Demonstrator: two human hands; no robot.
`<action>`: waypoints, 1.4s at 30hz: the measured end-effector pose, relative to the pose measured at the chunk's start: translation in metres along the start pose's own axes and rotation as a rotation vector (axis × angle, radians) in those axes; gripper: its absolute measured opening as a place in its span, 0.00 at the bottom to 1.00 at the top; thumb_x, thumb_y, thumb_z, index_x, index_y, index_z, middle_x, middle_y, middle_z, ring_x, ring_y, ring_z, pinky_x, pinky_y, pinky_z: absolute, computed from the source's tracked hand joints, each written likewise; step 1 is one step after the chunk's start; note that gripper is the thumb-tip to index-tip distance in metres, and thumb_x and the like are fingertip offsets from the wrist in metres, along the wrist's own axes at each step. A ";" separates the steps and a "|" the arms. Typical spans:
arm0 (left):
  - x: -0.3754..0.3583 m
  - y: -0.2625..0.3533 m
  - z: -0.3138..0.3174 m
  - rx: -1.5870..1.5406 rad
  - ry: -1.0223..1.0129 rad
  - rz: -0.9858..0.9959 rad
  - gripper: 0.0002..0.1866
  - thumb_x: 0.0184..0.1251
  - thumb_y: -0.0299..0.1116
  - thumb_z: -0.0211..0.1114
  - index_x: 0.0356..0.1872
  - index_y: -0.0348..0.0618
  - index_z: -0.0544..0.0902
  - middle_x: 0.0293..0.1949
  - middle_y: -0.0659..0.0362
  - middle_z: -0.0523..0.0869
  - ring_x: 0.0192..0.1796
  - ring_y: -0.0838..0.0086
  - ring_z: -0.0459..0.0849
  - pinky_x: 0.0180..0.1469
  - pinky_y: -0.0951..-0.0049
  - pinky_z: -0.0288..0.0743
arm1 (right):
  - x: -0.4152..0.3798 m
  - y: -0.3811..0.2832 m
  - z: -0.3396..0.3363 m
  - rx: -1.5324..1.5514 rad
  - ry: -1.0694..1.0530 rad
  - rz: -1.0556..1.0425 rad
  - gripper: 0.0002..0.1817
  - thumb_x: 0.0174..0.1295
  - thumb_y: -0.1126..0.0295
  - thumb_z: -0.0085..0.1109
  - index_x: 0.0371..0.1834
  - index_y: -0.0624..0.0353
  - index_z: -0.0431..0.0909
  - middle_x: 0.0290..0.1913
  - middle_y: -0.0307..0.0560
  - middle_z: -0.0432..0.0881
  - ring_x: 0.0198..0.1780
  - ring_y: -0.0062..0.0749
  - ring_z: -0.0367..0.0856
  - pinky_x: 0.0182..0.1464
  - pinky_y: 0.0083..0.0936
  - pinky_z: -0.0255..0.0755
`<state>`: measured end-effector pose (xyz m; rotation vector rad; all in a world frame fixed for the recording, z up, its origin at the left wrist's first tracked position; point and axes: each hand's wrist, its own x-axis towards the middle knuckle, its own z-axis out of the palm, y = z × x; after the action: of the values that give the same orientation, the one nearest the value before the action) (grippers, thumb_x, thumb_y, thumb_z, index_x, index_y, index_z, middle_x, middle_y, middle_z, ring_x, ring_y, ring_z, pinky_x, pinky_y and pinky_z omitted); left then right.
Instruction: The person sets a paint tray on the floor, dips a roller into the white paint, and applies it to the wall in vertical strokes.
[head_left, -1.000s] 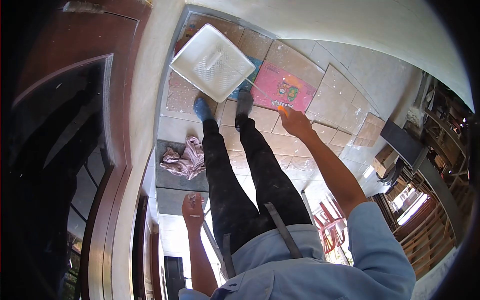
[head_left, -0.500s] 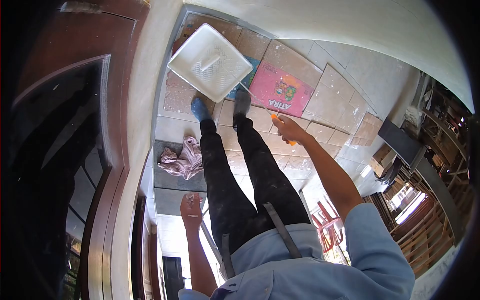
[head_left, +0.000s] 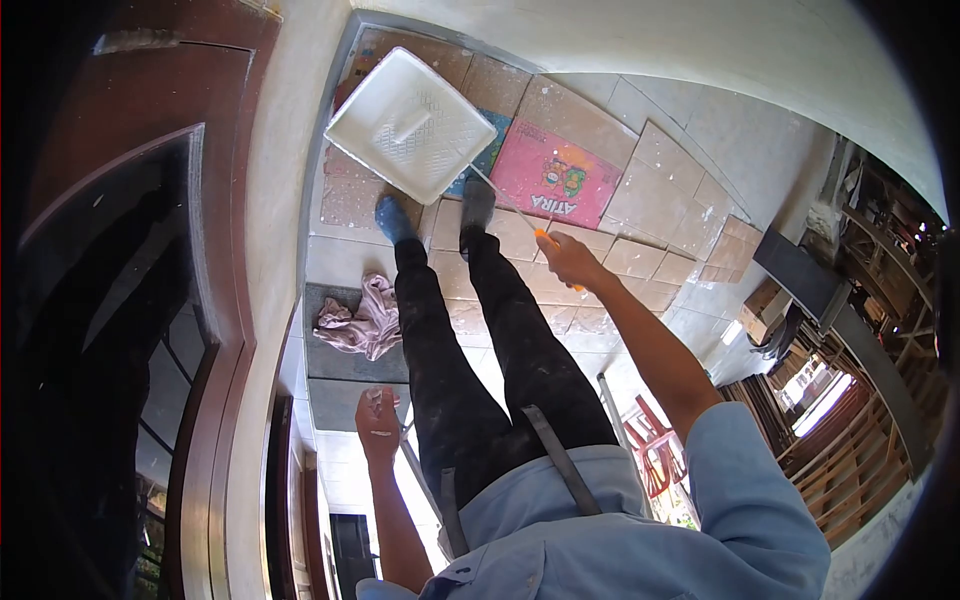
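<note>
My right hand [head_left: 572, 262] is closed round the orange handle of a paint roller [head_left: 505, 198]. The roller's thin metal rod runs up and left into a white paint tray [head_left: 342, 140]. Its white roller head appears to lie against the ridged inside of the tray. Just below the tray are my feet, one in a blue sock [head_left: 397, 217] and the other in a dark grey one [head_left: 477, 203]. White smears mark my left hand [head_left: 377, 412], which hangs beside my left thigh with its fingers curled. What those fingers hold, if anything, is hidden.
Paint-spotted cardboard [head_left: 590, 105] and a pink printed sheet [head_left: 555, 178] cover the floor. A crumpled pinkish cloth [head_left: 365, 318] lies on a grey mat [head_left: 340, 395]. At left stands a brown-framed door [head_left: 235, 200]. Wooden slats [head_left: 850, 480] and a red chair [head_left: 655, 450] are at right.
My view has shifted slightly, so most things sit a little further left. My right hand still grips the roller, whose head stays at the tray; my left hand remains curled.
</note>
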<state>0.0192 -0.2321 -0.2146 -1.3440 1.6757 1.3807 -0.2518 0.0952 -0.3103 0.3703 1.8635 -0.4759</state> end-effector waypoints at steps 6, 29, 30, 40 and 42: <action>-0.002 0.010 0.007 0.027 -0.016 -0.004 0.15 0.74 0.40 0.57 0.42 0.35 0.79 0.35 0.52 0.86 0.41 0.69 0.85 0.48 0.69 0.75 | 0.004 0.008 0.004 -0.065 0.037 -0.018 0.27 0.72 0.47 0.40 0.49 0.61 0.77 0.34 0.59 0.84 0.27 0.45 0.85 0.33 0.40 0.77; -0.002 0.030 -0.006 0.018 0.010 0.027 0.14 0.74 0.40 0.58 0.41 0.36 0.79 0.34 0.54 0.86 0.40 0.70 0.85 0.48 0.70 0.75 | 0.013 -0.021 0.015 -0.035 0.053 0.014 0.28 0.71 0.45 0.39 0.49 0.58 0.78 0.47 0.65 0.82 0.53 0.63 0.79 0.55 0.50 0.71; -0.001 0.029 -0.006 0.021 0.012 0.022 0.14 0.74 0.40 0.58 0.40 0.36 0.79 0.34 0.53 0.86 0.40 0.70 0.85 0.48 0.70 0.76 | 0.011 -0.007 0.018 -0.068 0.079 -0.006 0.27 0.72 0.45 0.39 0.50 0.57 0.78 0.47 0.65 0.82 0.53 0.64 0.79 0.55 0.51 0.71; 0.000 0.021 -0.002 0.048 0.002 0.023 0.15 0.74 0.40 0.58 0.40 0.35 0.79 0.33 0.53 0.86 0.39 0.70 0.85 0.47 0.70 0.76 | 0.007 0.019 0.025 -0.187 0.134 -0.039 0.28 0.73 0.45 0.37 0.53 0.58 0.76 0.49 0.67 0.81 0.53 0.66 0.78 0.55 0.53 0.70; 0.001 0.023 -0.002 0.041 0.010 0.028 0.15 0.74 0.40 0.58 0.41 0.34 0.79 0.33 0.53 0.86 0.39 0.70 0.85 0.46 0.70 0.76 | 0.018 -0.001 0.030 -0.109 0.130 -0.082 0.28 0.73 0.45 0.36 0.51 0.59 0.77 0.47 0.67 0.81 0.52 0.66 0.78 0.55 0.53 0.70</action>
<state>-0.0024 -0.2358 -0.2067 -1.3110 1.7261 1.3502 -0.2335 0.0801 -0.3360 0.2580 2.0278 -0.4116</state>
